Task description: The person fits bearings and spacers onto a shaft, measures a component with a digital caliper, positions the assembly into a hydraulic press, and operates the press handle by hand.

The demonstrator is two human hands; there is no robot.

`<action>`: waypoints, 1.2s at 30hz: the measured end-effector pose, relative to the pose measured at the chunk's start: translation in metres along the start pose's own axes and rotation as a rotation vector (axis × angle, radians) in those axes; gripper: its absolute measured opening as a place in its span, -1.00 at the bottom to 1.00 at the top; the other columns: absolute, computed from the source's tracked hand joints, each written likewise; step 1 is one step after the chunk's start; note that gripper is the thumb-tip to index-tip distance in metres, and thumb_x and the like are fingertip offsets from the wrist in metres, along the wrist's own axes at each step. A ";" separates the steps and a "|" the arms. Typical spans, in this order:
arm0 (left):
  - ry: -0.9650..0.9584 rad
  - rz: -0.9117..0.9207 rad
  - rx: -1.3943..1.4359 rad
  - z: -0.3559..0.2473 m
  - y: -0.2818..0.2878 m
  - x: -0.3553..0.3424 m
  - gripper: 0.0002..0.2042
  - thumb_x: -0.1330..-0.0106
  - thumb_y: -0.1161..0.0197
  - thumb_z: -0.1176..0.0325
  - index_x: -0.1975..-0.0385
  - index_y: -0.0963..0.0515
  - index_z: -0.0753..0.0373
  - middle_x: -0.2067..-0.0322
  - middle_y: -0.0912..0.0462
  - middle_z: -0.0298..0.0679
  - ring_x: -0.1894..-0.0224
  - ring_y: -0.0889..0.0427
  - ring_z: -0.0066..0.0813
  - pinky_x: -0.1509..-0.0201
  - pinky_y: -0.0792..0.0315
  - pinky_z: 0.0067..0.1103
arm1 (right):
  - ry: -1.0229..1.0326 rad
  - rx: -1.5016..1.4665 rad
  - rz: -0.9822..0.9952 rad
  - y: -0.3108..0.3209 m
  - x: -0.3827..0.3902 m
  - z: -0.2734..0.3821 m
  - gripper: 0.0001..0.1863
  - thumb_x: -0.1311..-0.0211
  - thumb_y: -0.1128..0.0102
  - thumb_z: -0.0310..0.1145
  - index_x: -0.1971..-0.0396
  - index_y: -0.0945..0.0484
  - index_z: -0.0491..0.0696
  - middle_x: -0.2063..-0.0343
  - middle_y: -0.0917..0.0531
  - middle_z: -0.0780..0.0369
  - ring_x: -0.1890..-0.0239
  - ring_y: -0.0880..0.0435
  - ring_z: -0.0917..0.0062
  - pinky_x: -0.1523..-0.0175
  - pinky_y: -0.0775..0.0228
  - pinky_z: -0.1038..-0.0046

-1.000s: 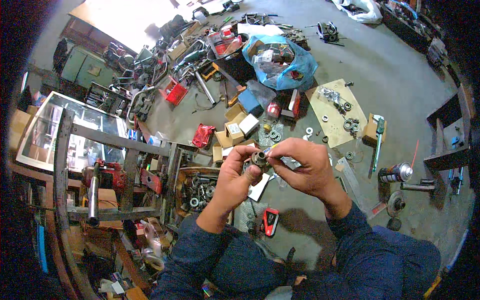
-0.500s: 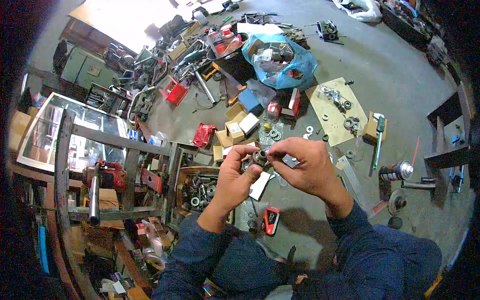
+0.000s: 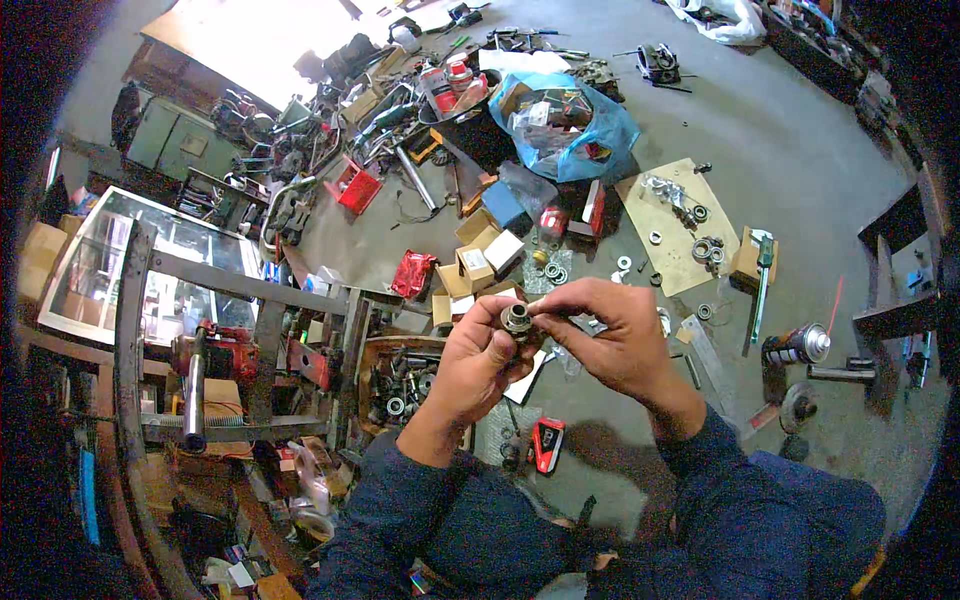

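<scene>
Between the thumb and fingers of my left hand [image 3: 462, 370] is a small round metal part [image 3: 516, 317], like a flanged bushing with a hole through its middle. Its open end faces up. My right hand [image 3: 618, 335] has thumb and forefinger pinched together at the right side of this part. Whether those fingertips hold something small or only the part's edge is hidden. Below the hands, a red and black box [image 3: 545, 445] lies on the floor.
Several opened cardboard boxes [image 3: 475, 265] lie ahead, with a blue plastic bag [image 3: 610, 135] beyond. Bearings rest on a tan sheet [image 3: 672, 238] to the right, near a caliper [image 3: 762, 285] and a spray can [image 3: 798, 345]. A metal frame [image 3: 128, 330] stands at left beside a parts tray [image 3: 400, 345].
The metal part has tilted so its hole shows more openly upward. My right fingertips have shifted slightly at its side. The whole view has moved a little.
</scene>
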State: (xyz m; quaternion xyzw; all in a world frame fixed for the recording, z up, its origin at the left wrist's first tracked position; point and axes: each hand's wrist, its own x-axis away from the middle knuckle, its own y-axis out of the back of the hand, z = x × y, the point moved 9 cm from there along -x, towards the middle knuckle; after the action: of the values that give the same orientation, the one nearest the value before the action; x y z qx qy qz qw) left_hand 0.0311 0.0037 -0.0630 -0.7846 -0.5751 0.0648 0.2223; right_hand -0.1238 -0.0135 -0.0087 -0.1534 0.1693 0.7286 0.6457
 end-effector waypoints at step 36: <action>0.249 0.041 0.288 0.009 -0.002 -0.003 -0.55 -0.50 0.10 -0.02 -0.07 -0.33 0.27 0.19 -0.48 -0.20 0.50 -0.36 -0.58 0.72 -0.16 -0.79 | -0.163 0.644 -0.367 0.180 -0.012 -0.144 -0.79 -0.22 -0.22 -0.38 0.22 -0.63 -0.18 0.26 -0.67 0.08 0.21 -0.66 0.28 0.06 -0.46 0.39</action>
State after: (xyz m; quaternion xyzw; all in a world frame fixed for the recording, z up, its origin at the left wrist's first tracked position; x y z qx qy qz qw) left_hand 0.0248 0.0037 -0.0706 -0.7581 -0.5120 0.0535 0.4003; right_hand -0.3006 -0.1080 -0.1231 0.0879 0.3074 0.5201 0.7920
